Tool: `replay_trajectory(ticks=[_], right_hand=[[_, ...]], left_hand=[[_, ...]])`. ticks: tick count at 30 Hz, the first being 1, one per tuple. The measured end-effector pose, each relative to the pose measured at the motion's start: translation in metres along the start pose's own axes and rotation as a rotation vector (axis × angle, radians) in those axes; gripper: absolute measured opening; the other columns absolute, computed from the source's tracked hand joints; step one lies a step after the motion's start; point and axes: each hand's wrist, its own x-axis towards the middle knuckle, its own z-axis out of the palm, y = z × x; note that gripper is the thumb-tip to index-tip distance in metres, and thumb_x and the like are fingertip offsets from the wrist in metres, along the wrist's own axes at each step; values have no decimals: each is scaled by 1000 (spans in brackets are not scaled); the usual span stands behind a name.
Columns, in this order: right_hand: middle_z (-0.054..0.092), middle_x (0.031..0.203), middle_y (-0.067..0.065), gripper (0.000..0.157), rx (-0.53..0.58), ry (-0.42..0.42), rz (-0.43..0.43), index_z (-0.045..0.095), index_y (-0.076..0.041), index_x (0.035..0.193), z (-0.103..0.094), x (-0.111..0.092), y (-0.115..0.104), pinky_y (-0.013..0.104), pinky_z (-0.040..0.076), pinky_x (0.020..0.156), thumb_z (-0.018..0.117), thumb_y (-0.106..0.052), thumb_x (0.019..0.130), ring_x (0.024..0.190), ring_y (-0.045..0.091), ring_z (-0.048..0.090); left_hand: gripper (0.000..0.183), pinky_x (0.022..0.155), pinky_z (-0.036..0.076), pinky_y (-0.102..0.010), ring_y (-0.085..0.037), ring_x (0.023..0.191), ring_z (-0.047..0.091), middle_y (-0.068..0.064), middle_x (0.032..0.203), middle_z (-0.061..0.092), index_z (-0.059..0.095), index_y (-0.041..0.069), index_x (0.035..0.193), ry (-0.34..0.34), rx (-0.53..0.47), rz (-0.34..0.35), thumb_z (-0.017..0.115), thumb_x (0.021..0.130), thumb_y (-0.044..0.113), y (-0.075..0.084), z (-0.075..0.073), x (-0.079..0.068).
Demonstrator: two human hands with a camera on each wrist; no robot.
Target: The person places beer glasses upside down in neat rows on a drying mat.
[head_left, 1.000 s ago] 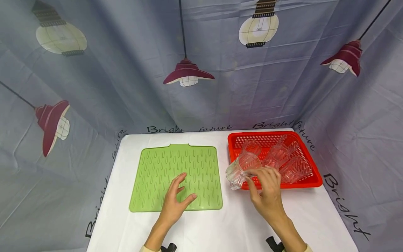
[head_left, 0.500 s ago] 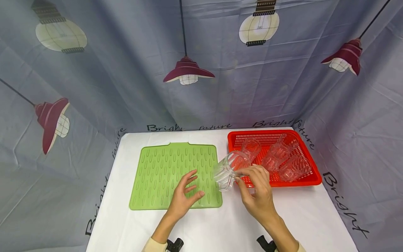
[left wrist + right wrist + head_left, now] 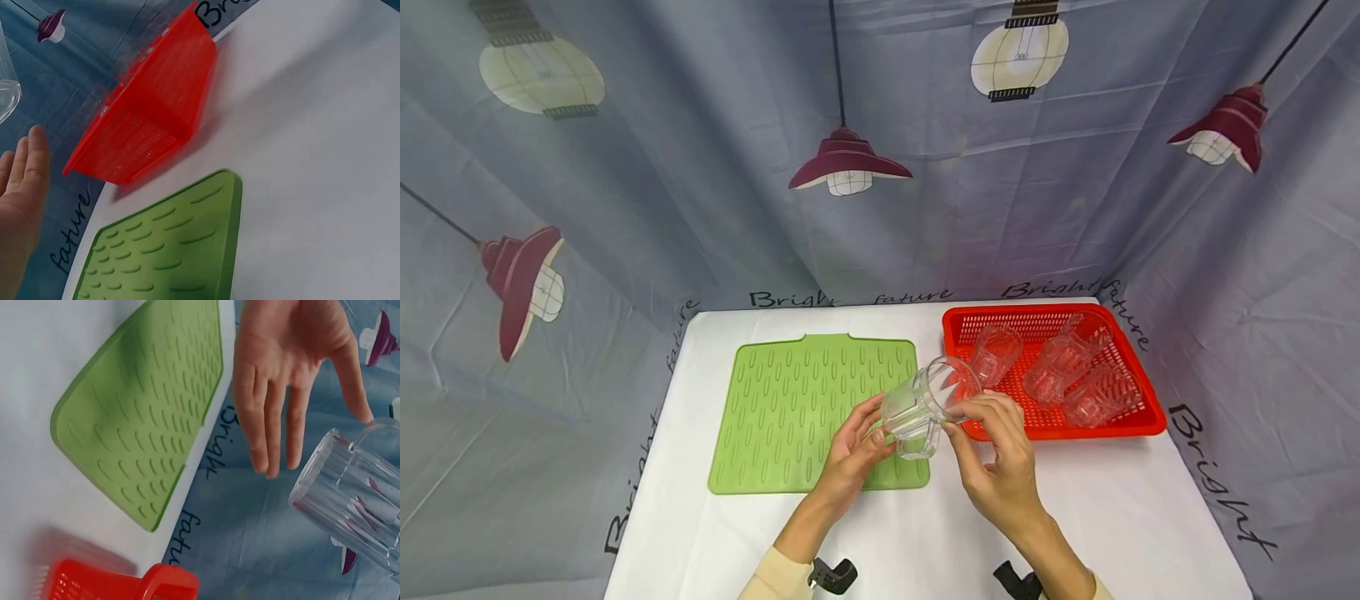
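My right hand (image 3: pixel 1000 458) pinches a clear glass mug (image 3: pixel 908 412) near its rim, between thumb and fingers. The mug is tilted, its mouth facing right and its base to the left, with the handle on the near side. My left hand (image 3: pixel 850 458) is by the base, fingers spread. In the right wrist view the left hand (image 3: pixel 281 375) has straight fingers, its thumb tip close to the mug's handle (image 3: pixel 375 428). The left wrist view shows only the mug's base (image 3: pixel 7 97) above the left fingers. A green ridged mat (image 3: pixel 805 417) lies underneath.
A red plastic basket (image 3: pixel 1052 433) stands at the back right of the white table (image 3: pixel 940 550). Several clear glass mugs (image 3: pixel 1063 358) lie inside it. A grey curtain printed with lamps (image 3: pixel 880 250) hangs behind and at both sides.
My right hand has carried the mug leftward from above the basket's front left corner to the mat's right edge. My left hand has moved right and up to the mug's base.
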Motion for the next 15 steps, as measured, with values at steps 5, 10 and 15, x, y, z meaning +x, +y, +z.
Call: replay_trajectory(ticks=[5, 10, 15], right_hand=[[76, 98, 11, 32, 30, -3, -3, 75, 0, 105, 1, -1, -2, 25, 44, 114, 82, 13, 76, 108, 25, 62], [75, 99, 12, 31, 62, -7, -4, 74, 1, 105, 3, -4, -5, 23, 45, 112, 82, 12, 77, 109, 23, 61], [75, 100, 11, 32, 73, -16, 19, 74, 0, 106, 3, -8, -5, 21, 46, 110, 82, 13, 77, 109, 22, 61]], left_hand=[[69, 114, 57, -37, -12, 138, 60, 2, 157, 54, 32, 14, 167, -12, -58, -28, 65, 108, 26, 0, 4, 3], [79, 116, 56, -33, -11, 138, 61, 5, 157, 55, 27, 15, 169, -50, -147, -54, 71, 105, 27, 0, 8, 4], [80, 116, 56, -34, -13, 139, 61, 2, 158, 56, 24, 12, 169, -80, -202, -66, 70, 106, 25, -1, 8, 2]])
